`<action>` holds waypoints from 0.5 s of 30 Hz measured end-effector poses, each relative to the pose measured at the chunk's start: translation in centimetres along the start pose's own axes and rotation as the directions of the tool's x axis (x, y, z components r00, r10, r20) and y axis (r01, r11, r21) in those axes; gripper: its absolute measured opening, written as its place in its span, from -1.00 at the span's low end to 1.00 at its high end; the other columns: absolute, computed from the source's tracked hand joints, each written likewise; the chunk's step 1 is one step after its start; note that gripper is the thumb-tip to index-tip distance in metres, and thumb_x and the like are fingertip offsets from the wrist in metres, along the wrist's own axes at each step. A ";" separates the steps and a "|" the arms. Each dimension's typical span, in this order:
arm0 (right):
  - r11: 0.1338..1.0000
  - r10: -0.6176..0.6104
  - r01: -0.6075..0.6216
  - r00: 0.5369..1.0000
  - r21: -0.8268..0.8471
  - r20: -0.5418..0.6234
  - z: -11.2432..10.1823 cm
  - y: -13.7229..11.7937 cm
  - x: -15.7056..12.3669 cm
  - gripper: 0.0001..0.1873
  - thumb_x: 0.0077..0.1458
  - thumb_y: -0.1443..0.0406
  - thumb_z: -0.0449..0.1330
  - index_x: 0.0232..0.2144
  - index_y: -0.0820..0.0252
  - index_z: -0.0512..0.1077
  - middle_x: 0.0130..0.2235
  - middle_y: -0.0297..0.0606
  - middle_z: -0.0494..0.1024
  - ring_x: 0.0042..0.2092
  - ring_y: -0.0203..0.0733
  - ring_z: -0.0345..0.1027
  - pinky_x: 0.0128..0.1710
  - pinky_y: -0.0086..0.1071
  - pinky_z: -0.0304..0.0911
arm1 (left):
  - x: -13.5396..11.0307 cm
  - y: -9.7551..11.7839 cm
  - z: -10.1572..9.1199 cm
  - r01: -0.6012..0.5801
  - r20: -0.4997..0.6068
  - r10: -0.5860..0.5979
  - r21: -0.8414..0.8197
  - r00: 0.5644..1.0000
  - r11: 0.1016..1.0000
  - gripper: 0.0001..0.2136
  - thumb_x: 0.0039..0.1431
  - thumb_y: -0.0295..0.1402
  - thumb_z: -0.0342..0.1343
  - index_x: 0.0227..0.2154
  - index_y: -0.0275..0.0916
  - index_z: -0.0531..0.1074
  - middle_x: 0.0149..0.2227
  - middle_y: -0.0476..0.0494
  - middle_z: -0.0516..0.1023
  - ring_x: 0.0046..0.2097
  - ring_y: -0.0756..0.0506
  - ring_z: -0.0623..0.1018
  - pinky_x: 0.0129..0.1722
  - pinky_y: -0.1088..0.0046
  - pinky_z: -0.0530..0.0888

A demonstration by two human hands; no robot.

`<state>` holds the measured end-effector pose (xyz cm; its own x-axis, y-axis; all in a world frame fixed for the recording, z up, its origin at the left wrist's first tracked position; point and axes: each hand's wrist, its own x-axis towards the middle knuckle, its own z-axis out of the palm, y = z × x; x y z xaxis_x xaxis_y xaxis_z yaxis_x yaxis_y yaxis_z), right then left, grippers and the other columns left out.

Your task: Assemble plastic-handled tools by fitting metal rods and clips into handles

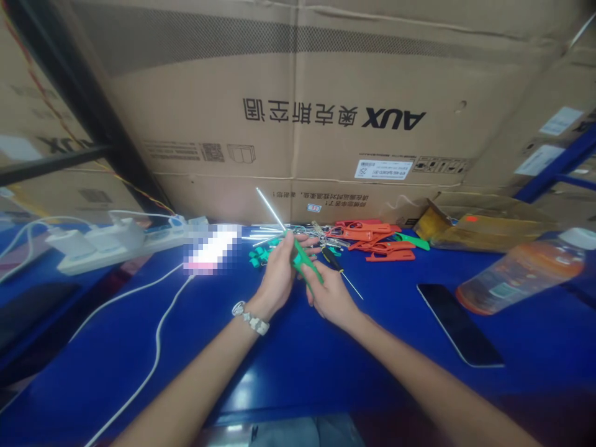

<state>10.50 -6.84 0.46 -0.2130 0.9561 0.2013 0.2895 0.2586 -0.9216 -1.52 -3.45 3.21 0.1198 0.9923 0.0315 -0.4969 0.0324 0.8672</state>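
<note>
Both hands meet over the blue table around a green long-nosed lighter point(304, 259), its thin metal tube tilted up and to the left. My left hand point(278, 273) has its thumb against the top of the handle, where the tube comes out; its fingers reach behind the handle. Lower down, my right hand point(329, 292) is wrapped round the handle, thumb on its side. Just beyond lie a black-handled screwdriver point(331, 257), several loose metal tubes point(265, 234) and small green parts point(259, 256). Orange lighter casings point(372, 236) are piled to the right, with a green casing point(413, 241) among them.
A large cardboard sheet point(298, 136) stands behind the table. At left are a white power strip point(130, 242), a white cable point(158, 347) and a pixelated bright patch. A phone point(459, 323), a plastic bottle point(521, 273) and a low cardboard box point(488, 217) are at right.
</note>
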 end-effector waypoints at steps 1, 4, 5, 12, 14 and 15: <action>1.000 -0.008 0.008 1.000 -0.003 0.001 0.1 -0.1 0.0 -0.57 0.34 -0.02 -0.06 -0.37 0.15 0.33 -0.68 -0.47 0.36 -0.64 -0.34 0.26 -0.54 -0.49 0.18 | 0.0 0.1 0.3 0.002 -0.012 -0.002 -0.040 1.000 0.999 -0.61 0.25 0.00 0.09 -0.21 -0.30 0.43 -0.16 -0.29 0.63 -0.20 -0.15 0.63 -0.20 0.34 0.55; 1.000 -0.017 0.017 1.000 -0.005 0.018 0.4 -0.3 -0.2 -0.56 0.35 -0.02 -0.10 -0.32 0.16 0.34 -0.69 -0.47 0.37 -0.63 -0.31 0.30 -0.50 -0.48 0.23 | 0.1 0.5 0.6 0.005 -0.035 -0.007 -0.063 0.999 0.998 -0.63 0.24 -0.02 0.11 -0.24 -0.28 0.41 -0.22 -0.24 0.64 -0.28 -0.13 0.65 -0.32 0.39 0.57; 1.000 -0.015 0.015 1.000 -0.005 0.026 0.5 -0.3 -0.3 -0.55 0.36 -0.02 -0.12 -0.30 0.16 0.34 -0.69 -0.47 0.37 -0.63 -0.30 0.31 -0.49 -0.47 0.24 | 0.2 0.6 0.6 0.000 -0.038 -0.002 -0.054 0.999 0.999 -0.63 0.23 -0.01 0.12 -0.26 -0.28 0.40 -0.25 -0.22 0.64 -0.31 -0.12 0.65 -0.36 0.41 0.57; 1.000 0.001 -0.002 0.999 0.028 0.046 0.4 0.2 -0.3 -0.54 0.37 -0.03 -0.16 -0.29 0.16 0.32 -0.69 -0.48 0.36 -0.64 -0.29 0.31 -0.49 -0.45 0.27 | 1.3 0.2 1.3 -0.015 -0.029 0.013 -0.067 1.000 0.998 -0.69 0.20 -0.08 0.18 -0.32 -0.28 0.39 -0.34 -0.13 0.62 -0.40 -0.07 0.63 -0.38 0.42 0.60; 1.000 0.001 -0.003 0.998 0.027 0.067 0.3 0.3 -0.3 -0.54 0.38 -0.02 -0.17 -0.29 0.15 0.31 -0.68 -0.47 0.38 -0.62 -0.29 0.33 -0.48 -0.45 0.27 | 1.3 0.1 1.4 -0.012 -0.036 0.009 -0.081 0.999 0.997 -0.71 0.22 -0.11 0.16 -0.32 -0.28 0.40 -0.35 -0.14 0.61 -0.41 -0.06 0.63 -0.37 0.42 0.60; 1.000 0.000 -0.002 0.997 0.027 0.080 0.2 0.2 -0.3 -0.55 0.38 -0.01 -0.18 -0.29 0.15 0.31 -0.67 -0.46 0.39 -0.61 -0.29 0.34 -0.46 -0.45 0.28 | 1.3 0.1 1.5 -0.012 -0.037 0.009 -0.085 0.999 0.996 -0.72 0.23 -0.13 0.15 -0.32 -0.29 0.40 -0.34 -0.14 0.62 -0.41 -0.06 0.63 -0.36 0.42 0.60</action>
<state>10.45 -7.14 0.12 -0.2869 0.9420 0.1743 0.2649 0.2529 -0.9305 -0.16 -2.29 4.10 0.0834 0.9963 0.0207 -0.5697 0.0306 0.8213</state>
